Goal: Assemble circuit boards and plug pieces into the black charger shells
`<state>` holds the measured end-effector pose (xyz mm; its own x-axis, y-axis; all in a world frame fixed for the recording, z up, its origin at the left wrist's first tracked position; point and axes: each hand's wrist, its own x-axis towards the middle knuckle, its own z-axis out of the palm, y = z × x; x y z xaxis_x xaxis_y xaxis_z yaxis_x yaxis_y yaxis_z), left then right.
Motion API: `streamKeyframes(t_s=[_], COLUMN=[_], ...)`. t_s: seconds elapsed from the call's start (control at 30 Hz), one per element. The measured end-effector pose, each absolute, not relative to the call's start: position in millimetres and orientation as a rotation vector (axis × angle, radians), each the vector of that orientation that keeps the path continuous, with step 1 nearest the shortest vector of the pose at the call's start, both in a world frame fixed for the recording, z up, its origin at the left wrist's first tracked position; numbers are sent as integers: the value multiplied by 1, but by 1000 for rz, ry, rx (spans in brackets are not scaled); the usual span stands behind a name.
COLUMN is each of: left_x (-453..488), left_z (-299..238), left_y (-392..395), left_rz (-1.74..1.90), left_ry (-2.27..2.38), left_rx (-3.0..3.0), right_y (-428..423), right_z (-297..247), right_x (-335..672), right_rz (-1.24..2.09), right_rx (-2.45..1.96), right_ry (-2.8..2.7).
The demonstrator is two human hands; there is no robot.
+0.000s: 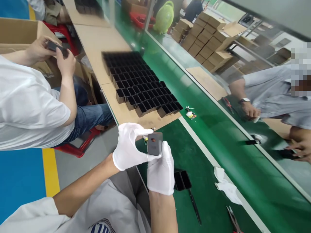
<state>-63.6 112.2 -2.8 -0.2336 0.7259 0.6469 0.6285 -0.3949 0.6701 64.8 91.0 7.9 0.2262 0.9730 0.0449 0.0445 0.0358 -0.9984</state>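
Both of my hands wear white gloves. A small dark grey plastic case (155, 146) with rounded corners and a small orange mark is held up above the green bench. My left hand (128, 145) grips its left side, with thumb and fingers at the upper and lower edges. From the right and below, my right hand (160, 171) holds the case too. Part of a small assembly with yellow and white pieces (145, 139) shows behind my left hand. Beside my right hand, two open black housings (182, 180) lie on the bench.
Rows of open black housings (143, 87) stand on cardboard ahead. A small component (190, 114) lies on the green belt (206, 129). To the right are a pen-like tool (194, 207), white gloves (227, 186) and pliers (233, 218). Co-workers sit left and across.
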Motion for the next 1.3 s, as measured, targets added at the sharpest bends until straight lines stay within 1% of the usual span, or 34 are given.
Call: streamKeyframes(t_s=[0.1, 0.17, 0.47, 0.57, 0.73, 0.8, 0.9, 1.03, 1.1, 1.17, 1.3], left_x=[-44, -33, 13, 20, -2, -20, -46, -70, -75, -73, -44], left_z=[27, 39, 67, 69, 51, 38, 20, 0, -7, -12, -18], left_y=[112, 114, 126, 128, 119, 105, 74, 31, 14, 2, -11], left_rz=[1705, 1645, 1481, 1440, 1414, 1349, 1295, 1201, 1129, 1103, 1129], left_ry=[1380, 1315, 1107, 1024, 1131, 1195, 1279, 1317, 1358, 1302, 1000], left_rx=[1907, 1930, 2027, 2098, 2287, 2343, 2314, 2189, 2066, 1957, 1881], right_y=[74, 68, 63, 62, 57, 51, 36, 12, -1, -15, -46], right_z=[21, 26, 39, 45, 48, 46, 40, 30, 25, 21, 20], right_x=[83, 94, 143, 149, 138, 128, 112, 99, 100, 105, 120], right_rz=[1333, 1421, 1373, 1286, 852, 797, 935, 1154, 1167, 1157, 1071], right_rx=[-1169, -1109, -1063, -1101, -1340, -1416, -1400, -1378, -1407, -1439, -1505], right_ry=[-705, -554, -454, -521, -736, -826, -881, -762, -700, -656, -643])
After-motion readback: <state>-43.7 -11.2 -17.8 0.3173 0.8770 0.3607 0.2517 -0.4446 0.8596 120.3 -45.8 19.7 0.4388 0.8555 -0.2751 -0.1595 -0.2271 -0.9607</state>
